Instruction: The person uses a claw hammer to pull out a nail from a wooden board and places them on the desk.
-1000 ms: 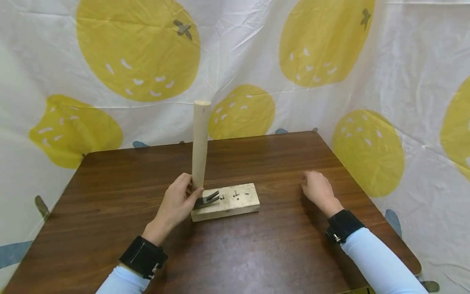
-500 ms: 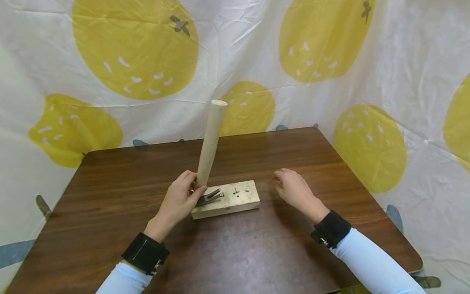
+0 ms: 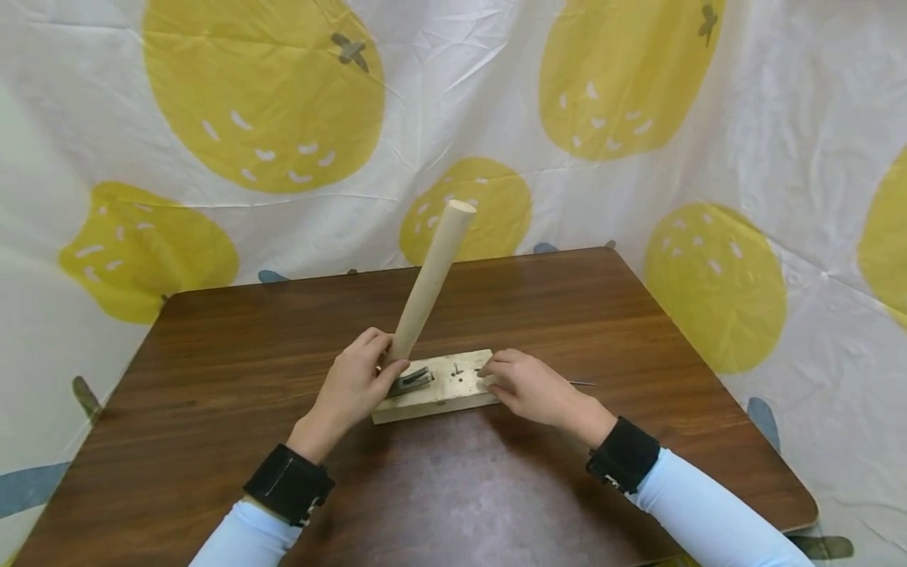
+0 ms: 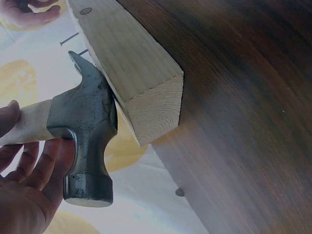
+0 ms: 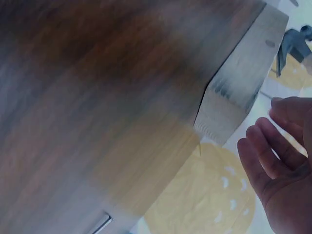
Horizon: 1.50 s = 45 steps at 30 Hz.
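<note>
My left hand [image 3: 357, 378] grips a claw hammer [image 3: 434, 276] by its wooden handle, close to the metal head. The handle leans to the right. The hammer's head [image 4: 85, 114] lies on a pale wooden block [image 3: 442, 390], its claw at a nail [image 4: 83, 51] standing in the block. Another upright nail [image 3: 457, 368] stands further right in the same face. My right hand [image 3: 527, 386] is at the block's right end with loosely bent fingers [image 5: 268, 151]; no held thing shows, and whether it touches the block is unclear.
A loose nail [image 3: 583, 383] lies on the brown table [image 3: 248, 394], to the right of my right hand. Behind the table hangs a white cloth [image 3: 453, 94] with yellow fruit prints. The table's right edge lies beyond my right forearm.
The hammer handle has tipped steadily to the right in my left hand. My right hand has moved left from the table's right side to the block, and a loose nail now shows behind it.
</note>
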### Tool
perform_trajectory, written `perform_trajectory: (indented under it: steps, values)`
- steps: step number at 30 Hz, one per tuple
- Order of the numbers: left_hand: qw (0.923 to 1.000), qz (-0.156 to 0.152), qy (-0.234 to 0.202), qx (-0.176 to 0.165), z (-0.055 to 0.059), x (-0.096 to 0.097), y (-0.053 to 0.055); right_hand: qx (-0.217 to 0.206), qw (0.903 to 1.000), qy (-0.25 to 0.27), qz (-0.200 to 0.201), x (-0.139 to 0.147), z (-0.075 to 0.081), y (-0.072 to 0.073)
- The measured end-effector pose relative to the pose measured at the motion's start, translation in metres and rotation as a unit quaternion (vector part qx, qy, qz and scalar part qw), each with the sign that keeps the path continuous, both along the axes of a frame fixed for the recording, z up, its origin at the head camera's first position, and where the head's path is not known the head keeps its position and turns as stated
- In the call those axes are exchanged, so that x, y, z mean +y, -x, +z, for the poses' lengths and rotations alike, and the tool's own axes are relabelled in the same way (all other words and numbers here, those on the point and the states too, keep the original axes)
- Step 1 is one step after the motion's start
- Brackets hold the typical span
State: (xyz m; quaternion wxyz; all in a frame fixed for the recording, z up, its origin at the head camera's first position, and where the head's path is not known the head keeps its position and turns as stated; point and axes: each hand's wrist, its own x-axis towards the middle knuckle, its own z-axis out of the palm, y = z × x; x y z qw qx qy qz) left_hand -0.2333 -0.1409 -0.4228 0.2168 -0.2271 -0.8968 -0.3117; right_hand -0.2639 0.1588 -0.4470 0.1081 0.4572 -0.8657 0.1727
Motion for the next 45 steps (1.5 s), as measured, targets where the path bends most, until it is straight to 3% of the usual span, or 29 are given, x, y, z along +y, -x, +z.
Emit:
perform_trajectory:
  steps: [12, 22, 45]
  values:
    - [0.9999, 0.001, -0.008, 0.008, -0.001, 0.005, 0.002, 0.038, 0.9980, -0.024, 0.044, -0.008, -0.008, -0.003]
    - [0.9996, -0.007, -0.015, 0.023, -0.004, 0.013, 0.005, 0.036, 0.9980, -0.039, 0.035, -0.009, -0.009, -0.002]
    - [0.9991, -0.009, -0.039, 0.014, -0.004, 0.023, 0.010, 0.041, 0.9982, -0.032, 0.031, -0.009, -0.010, -0.003]
